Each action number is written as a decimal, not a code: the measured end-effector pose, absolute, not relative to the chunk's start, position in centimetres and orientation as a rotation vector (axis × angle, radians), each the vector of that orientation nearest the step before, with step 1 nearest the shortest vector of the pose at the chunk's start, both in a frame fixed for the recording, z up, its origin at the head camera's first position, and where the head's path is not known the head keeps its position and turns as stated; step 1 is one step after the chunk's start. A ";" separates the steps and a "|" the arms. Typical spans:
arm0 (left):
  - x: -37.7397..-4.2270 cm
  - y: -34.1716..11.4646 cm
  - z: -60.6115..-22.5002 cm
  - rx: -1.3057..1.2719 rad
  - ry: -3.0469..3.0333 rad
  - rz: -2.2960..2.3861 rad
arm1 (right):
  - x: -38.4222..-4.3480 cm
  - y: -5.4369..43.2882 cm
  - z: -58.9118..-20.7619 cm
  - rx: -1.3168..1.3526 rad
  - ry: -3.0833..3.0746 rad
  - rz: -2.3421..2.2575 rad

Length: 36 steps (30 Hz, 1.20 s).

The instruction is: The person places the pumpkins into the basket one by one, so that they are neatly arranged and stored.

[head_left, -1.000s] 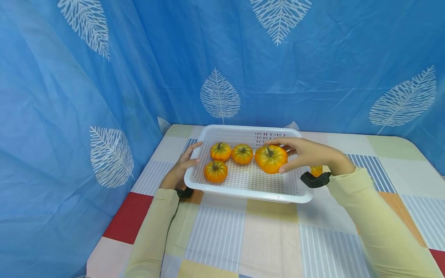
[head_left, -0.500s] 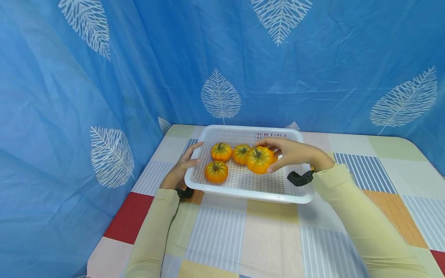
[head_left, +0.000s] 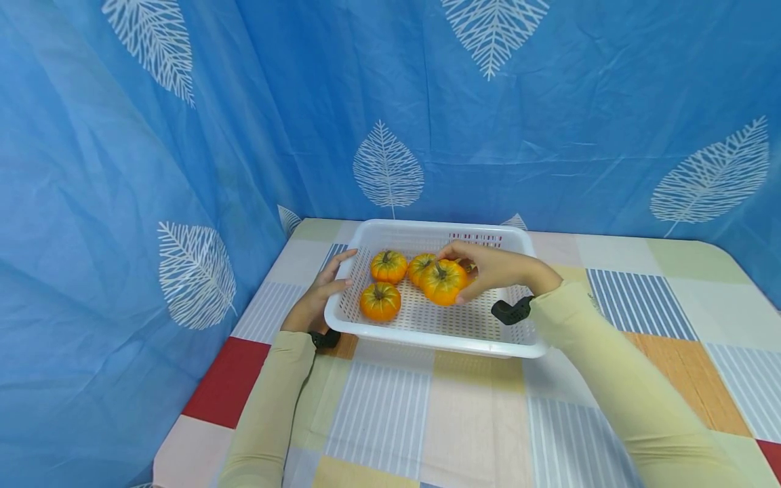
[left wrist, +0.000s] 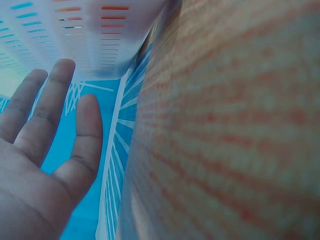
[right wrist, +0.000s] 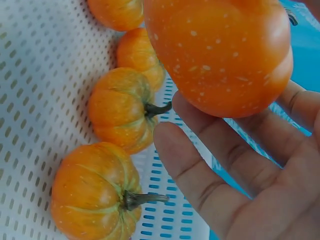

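Note:
A white perforated plastic basket (head_left: 439, 341) stands on the table with several small orange pumpkins inside, among them one at the back left (head_left: 388, 266) and one at the front left (head_left: 380, 301). My right hand (head_left: 497, 268) holds a larger pumpkin (head_left: 444, 283) over the basket's middle, thumb on the near side and fingers on the far side. In the right wrist view this pumpkin (right wrist: 225, 55) hangs above the others, stems (right wrist: 145, 199) showing on two of them. My left hand (head_left: 320, 293) is at the basket's left end, its fingers (left wrist: 47, 110) extended beside the slotted wall (left wrist: 95, 35).
A patchwork-patterned cloth (head_left: 378, 413) covers the table. Blue curtains (head_left: 537, 163) with white leaf prints hang behind it and along its left side. The right forearm's sleeve (head_left: 616, 379) crosses the basket's right end.
My right hand has carried the larger pumpkin leftward inside the basket, close to the back-middle pumpkin. The pumpkin outside the basket's right end is now hidden by the arm. My left hand stays put.

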State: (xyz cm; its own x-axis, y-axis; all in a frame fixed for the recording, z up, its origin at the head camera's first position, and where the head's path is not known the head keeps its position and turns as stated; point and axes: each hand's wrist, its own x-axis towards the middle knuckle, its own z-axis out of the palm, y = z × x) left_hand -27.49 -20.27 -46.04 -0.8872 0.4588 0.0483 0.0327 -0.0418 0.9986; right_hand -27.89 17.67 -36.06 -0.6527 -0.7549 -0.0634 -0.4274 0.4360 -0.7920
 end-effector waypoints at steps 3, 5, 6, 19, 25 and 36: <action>-27.5 -20.3 -46.1 0.527 1.933 2.007 | -28.1 17.3 -36.2 -1.003 2.294 -1.032; -27.5 -20.3 -46.1 0.524 1.932 2.007 | -28.3 17.0 -36.4 -1.000 2.298 -1.002; -27.5 -20.2 -46.0 0.517 1.932 2.007 | -28.4 16.9 -36.5 -1.000 2.301 -0.990; -27.4 -20.2 -46.0 0.478 1.946 2.001 | -29.5 15.7 -38.0 -0.938 2.277 -0.868; -27.4 -20.4 -46.1 0.474 1.946 1.996 | -29.5 15.2 -38.2 -0.923 2.263 -0.824; -27.5 -20.5 -46.1 0.502 1.900 2.012 | -29.3 14.0 -38.5 -0.989 2.290 -0.657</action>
